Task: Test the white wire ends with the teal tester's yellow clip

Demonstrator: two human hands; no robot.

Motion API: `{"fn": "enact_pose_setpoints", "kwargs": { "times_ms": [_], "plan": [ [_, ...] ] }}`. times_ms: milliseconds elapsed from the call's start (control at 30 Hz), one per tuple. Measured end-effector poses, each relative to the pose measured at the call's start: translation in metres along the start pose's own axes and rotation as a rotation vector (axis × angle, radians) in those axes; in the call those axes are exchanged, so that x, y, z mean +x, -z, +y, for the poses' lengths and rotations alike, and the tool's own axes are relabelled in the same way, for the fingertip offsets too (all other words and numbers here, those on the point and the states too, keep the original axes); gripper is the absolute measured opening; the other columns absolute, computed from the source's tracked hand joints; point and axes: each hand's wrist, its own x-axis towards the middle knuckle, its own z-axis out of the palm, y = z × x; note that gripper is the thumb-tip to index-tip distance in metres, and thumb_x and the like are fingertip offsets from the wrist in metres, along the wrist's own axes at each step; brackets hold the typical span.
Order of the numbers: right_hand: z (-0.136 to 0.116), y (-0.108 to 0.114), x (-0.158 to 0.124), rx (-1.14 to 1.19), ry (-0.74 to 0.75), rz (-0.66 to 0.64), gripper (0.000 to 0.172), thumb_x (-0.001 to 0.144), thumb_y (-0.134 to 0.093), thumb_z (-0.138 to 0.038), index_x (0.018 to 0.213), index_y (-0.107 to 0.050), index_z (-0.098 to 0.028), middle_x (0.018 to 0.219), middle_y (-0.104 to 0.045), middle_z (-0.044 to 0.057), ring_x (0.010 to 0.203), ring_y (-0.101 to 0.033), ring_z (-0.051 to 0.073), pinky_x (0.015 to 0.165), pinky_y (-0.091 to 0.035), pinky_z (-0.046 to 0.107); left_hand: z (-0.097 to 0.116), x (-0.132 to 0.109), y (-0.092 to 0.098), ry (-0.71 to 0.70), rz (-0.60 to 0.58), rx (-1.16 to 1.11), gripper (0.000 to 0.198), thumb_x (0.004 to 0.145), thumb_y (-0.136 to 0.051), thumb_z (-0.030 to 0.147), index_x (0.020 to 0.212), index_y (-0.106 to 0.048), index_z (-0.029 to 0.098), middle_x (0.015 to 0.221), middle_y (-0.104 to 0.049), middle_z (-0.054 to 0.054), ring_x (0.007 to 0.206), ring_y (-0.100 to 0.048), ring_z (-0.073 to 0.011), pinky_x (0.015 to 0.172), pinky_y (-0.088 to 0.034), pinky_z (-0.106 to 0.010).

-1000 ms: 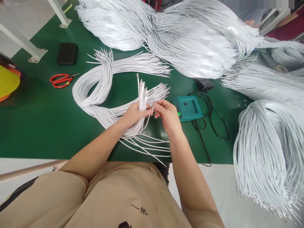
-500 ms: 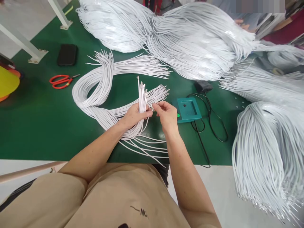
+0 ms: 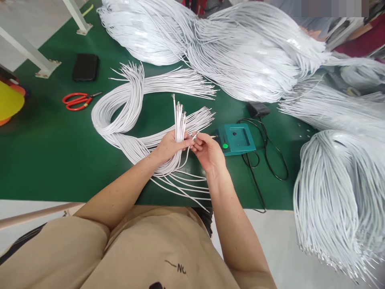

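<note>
My left hand (image 3: 171, 147) is wrapped round a group of white cables (image 3: 179, 126), whose stripped ends point up and away from me. Close beside it, my right hand (image 3: 208, 150) pinches the end of a single white cable (image 3: 195, 136) between thumb and fingers. The left thumb lies near that same cable. More cables of this bundle (image 3: 104, 114) loop over on the table to the left, and several loose ones trail below my hands. Just right of my right hand sits a teal device (image 3: 239, 149) with a green button and a thin metal tip.
Red-handled scissors (image 3: 77, 101) and a black box-like object (image 3: 85, 67) lie at the left of the green table (image 3: 60, 160). Big heaps of white cables (image 3: 240, 52) fill the back. Another bundle (image 3: 327, 192) hangs over the right edge. A black adapter (image 3: 258, 109) and cord lie behind the device.
My right hand has turned palm-up and shifted slightly, still at the cable end. The teal device's green button and tip now show more. My left hand stays in place.
</note>
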Motion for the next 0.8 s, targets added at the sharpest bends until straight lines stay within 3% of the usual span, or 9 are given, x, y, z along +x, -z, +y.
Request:
{"fn": "enact_pose_setpoints", "kwargs": {
  "times_ms": [67, 167, 300, 467, 633, 800],
  "plan": [
    [-0.002, 0.0, 0.001, -0.015, -0.005, -0.02, 0.024, 0.062, -0.067, -0.025, 0.051, -0.046, -0.02, 0.053, -0.032, -0.007, 0.051, -0.029, 0.007, 0.055, -0.04, 0.025, 0.001, 0.0, -0.001, -0.004, -0.003, -0.004, 0.035, 0.065, -0.083, 0.033, 0.074, -0.054, 0.015, 0.071, -0.063, 0.0, 0.057, -0.054, -0.0076, 0.057, -0.043, -0.024],
    [-0.007, 0.0, 0.004, -0.102, 0.06, -0.003, 0.019, 0.067, -0.067, -0.033, 0.058, -0.056, -0.02, 0.055, -0.037, -0.006, 0.052, -0.036, 0.009, 0.054, -0.039, 0.025, 0.003, -0.001, -0.003, -0.005, -0.061, -0.015, 0.035, 0.068, -0.08, 0.034, 0.075, -0.051, 0.016, 0.072, -0.066, -0.001, 0.065, -0.062, -0.0118, 0.059, -0.044, -0.024],
    [-0.014, -0.002, 0.007, -0.203, 0.043, -0.064, 0.033, 0.069, -0.072, -0.052, 0.066, -0.063, -0.02, 0.054, -0.04, -0.006, 0.05, -0.039, 0.009, 0.051, -0.037, 0.026, 0.005, -0.001, -0.003, -0.016, -0.103, -0.022, 0.035, 0.069, -0.079, 0.033, 0.074, -0.049, 0.016, 0.07, -0.066, -0.001, 0.064, -0.064, -0.0122, 0.061, -0.045, -0.025],
    [-0.011, 0.003, 0.007, -0.134, -0.009, -0.123, 0.037, 0.065, -0.081, -0.05, 0.065, -0.064, -0.017, 0.056, -0.047, -0.005, 0.053, -0.044, 0.009, 0.054, -0.041, 0.025, 0.002, 0.0, 0.0, -0.029, -0.111, -0.016, 0.032, 0.072, -0.078, 0.03, 0.077, -0.051, 0.016, 0.069, -0.066, 0.0, 0.066, -0.064, -0.0124, 0.061, -0.047, -0.026],
    [-0.004, 0.011, 0.001, -0.07, 0.008, -0.079, 0.033, 0.061, -0.084, -0.043, 0.077, -0.07, -0.017, 0.066, -0.057, -0.004, 0.06, -0.051, 0.008, 0.064, -0.048, 0.025, 0.002, -0.001, -0.002, -0.023, -0.065, -0.047, 0.035, 0.069, -0.081, 0.031, 0.077, -0.051, 0.015, 0.072, -0.066, -0.001, 0.065, -0.063, -0.0113, 0.062, -0.049, -0.025],
    [-0.003, 0.009, -0.004, -0.315, 0.221, 0.086, 0.024, 0.068, -0.078, -0.039, 0.077, -0.074, -0.018, 0.074, -0.067, -0.001, 0.067, -0.057, 0.01, 0.071, -0.049, 0.025, 0.004, -0.002, -0.002, -0.034, -0.056, -0.037, 0.034, 0.069, -0.081, 0.031, 0.082, -0.054, 0.014, 0.074, -0.061, 0.002, 0.064, -0.062, -0.0094, 0.062, -0.05, -0.024]
  ]
}}
